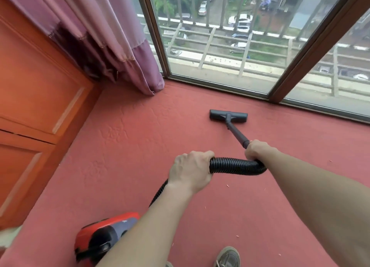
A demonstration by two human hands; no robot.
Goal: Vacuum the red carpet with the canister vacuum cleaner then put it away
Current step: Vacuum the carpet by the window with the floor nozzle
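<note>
left hand (191, 169) gripping the ribbed hose (236, 165) | right hand (258, 149) wrapped round the wand (236, 133) | floor head (228, 116) flat on red carpet (140, 146), near the window (220, 46) | red canister (104, 236) down by left forearm | curtain (112, 36) in corner

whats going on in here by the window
A person is vacuuming the red carpet. Their right hand grips the top of the wand, and their left hand holds the black hose. The floor head lies flat on the carpet close to the window. The red canister sits on the carpet beside the left forearm. A few small specks lie on the carpet nearer the person.
</note>
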